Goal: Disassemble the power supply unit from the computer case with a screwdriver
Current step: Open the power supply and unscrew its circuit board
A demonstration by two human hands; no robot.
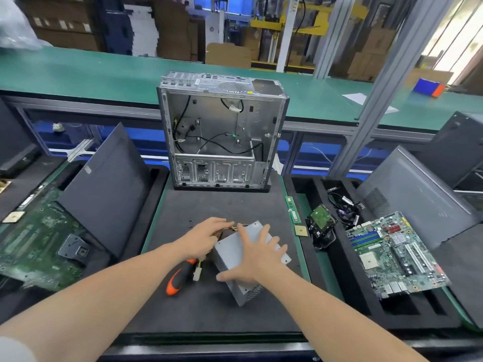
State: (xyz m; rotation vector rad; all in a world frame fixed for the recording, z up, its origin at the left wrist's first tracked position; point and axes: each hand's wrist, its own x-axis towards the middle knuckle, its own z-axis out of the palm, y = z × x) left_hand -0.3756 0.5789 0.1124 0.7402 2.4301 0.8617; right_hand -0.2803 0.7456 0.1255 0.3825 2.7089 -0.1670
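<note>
— On the black mat [209,205], near its front edge, what are the hands doing?

— The right hand [257,253] is spread wide, fingers straight, pressed flat on top of the power supply unit [230,254]. The unit lies tilted on the mat, out of the computer case [222,131]. The left hand [206,236] curls round the unit's wire bundle [227,229], just beside the box.

— Anything hidden or hard to make out?

— Only the orange-and-black handle of the screwdriver [180,278] shows; its shaft runs under the left wrist. A white connector [196,274] lies just beside that handle. The left fingertips are tucked under the hand, so I cannot tell how tightly they close.

— And around them?

— The case stands upright at the far end of the mat, open side facing the camera, with loose black cables inside. To the right lie a memory stick [292,211], a processor chip [301,230] and a hard drive [321,220]. Beyond those, a motherboard [394,254] lies in a black tray with a grey side panel [413,199] leaning behind it. To the left, a dark panel [104,189] leans beside a green board [34,239].
</note>
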